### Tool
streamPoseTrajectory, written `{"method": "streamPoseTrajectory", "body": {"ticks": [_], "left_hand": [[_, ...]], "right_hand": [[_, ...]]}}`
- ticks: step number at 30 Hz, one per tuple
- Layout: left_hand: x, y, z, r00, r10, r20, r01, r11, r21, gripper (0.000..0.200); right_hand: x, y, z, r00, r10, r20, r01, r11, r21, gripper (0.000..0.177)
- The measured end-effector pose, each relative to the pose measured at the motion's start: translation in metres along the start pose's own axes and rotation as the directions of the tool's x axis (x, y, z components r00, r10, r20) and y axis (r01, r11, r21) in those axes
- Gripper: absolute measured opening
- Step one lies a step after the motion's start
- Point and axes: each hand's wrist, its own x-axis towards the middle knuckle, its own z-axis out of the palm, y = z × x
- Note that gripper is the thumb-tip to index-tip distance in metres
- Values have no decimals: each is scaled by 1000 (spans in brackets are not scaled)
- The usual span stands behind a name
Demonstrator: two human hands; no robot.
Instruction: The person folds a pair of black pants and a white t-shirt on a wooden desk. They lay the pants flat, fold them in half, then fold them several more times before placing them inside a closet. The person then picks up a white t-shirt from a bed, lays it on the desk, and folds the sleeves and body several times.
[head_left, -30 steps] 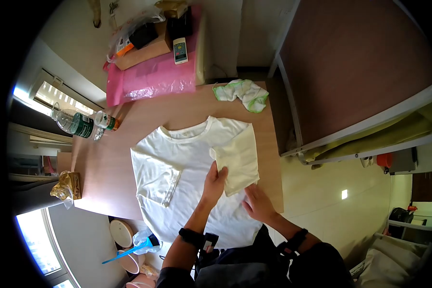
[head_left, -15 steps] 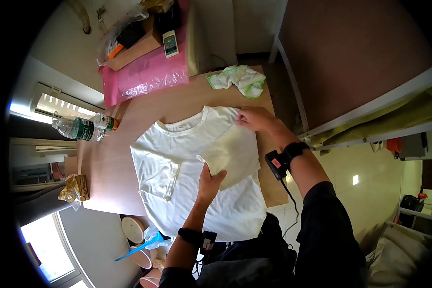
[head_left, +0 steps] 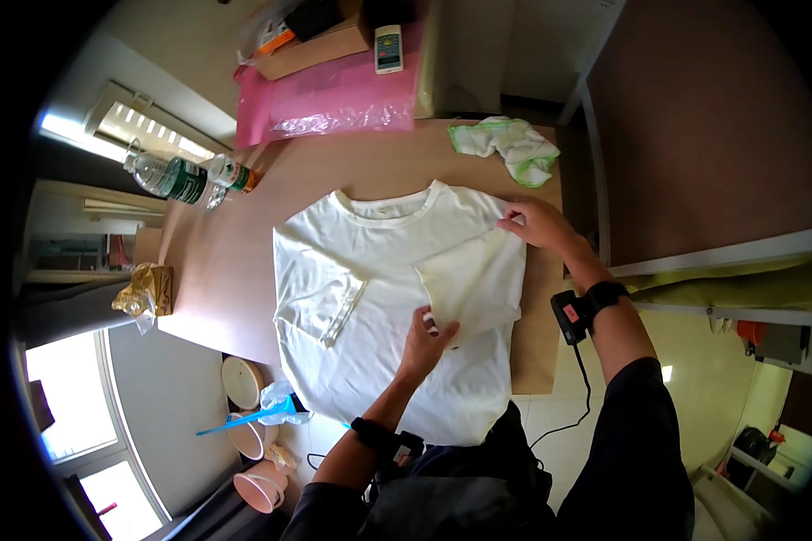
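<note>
A white T-shirt (head_left: 388, 298) lies spread on the wooden table, its collar toward the far side. Both sleeves are folded inward over the body: one sleeve (head_left: 329, 311) on the left, the other (head_left: 469, 284) on the right. My right hand (head_left: 541, 225) pinches the shirt at the right shoulder fold. Just over the lower edge of the right sleeve is my left hand (head_left: 424, 347), thumb and fingers apart. Whether its fingertips touch the cloth is hard to see.
A white cloth with green edging (head_left: 510, 144) lies at the far right of the table (head_left: 216, 270). Bottles (head_left: 185, 180) stand at the left edge, near a gold-wrapped box (head_left: 149, 293). Pink wrap (head_left: 334, 108) and a remote (head_left: 389, 50) are at the back. Buckets (head_left: 262, 487) stand below.
My left hand has let go of the right sleeve, which now lies flatter on the shirt. My right hand stays at the shoulder. The whole view has shifted.
</note>
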Motion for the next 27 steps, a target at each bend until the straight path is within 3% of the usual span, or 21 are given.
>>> {"method": "streamPoseTrajectory", "body": {"ticks": [2,4,8,10,12,14,16,17,19,22,24,25,27], "left_hand": [[-7,-5,0,973,-142,183,189,943,-275,44],[-17,-4,2,932,-233,277,315,899,-304,29],[-18,-20,5,967,-206,149,239,934,-264,30],[-19,-19,7,976,-189,108,211,944,-253,30],[-22,-14,10,996,-60,67,67,992,-105,36],[-28,-15,12,992,-88,92,97,990,-97,36],[-29,-14,11,986,-110,125,122,989,-87,36],[-29,-13,9,981,-152,123,165,981,-100,35],[-28,-11,5,974,-191,121,205,971,-120,34],[-30,-11,-10,982,-185,34,188,968,-167,31],[-27,-19,-28,997,80,-13,-78,993,86,24],[-27,-22,-37,953,291,-80,-269,939,215,17],[-20,-10,-60,810,582,-69,-452,696,558,15]], "right_hand": [[2,7,6,993,-118,4,118,993,-31,26],[5,8,9,999,9,35,-10,999,34,26],[4,4,11,999,41,17,-41,999,-24,24],[3,8,17,991,-101,-85,89,986,-141,22],[4,13,18,995,-80,-60,71,988,-137,21],[0,4,24,998,-52,-25,48,992,-121,21],[-7,-9,27,917,-131,-377,47,973,-224,36],[-17,-19,26,918,-132,-374,47,973,-227,36],[-53,-44,29,919,-134,-372,56,975,-214,63],[-124,-82,52,975,-73,-210,34,982,-185,83],[-149,-90,69,990,-35,-138,16,991,-136,82],[-160,-83,82,986,25,-167,-42,994,-99,80],[-167,-81,91,969,75,-235,-89,995,-49,71]]}}
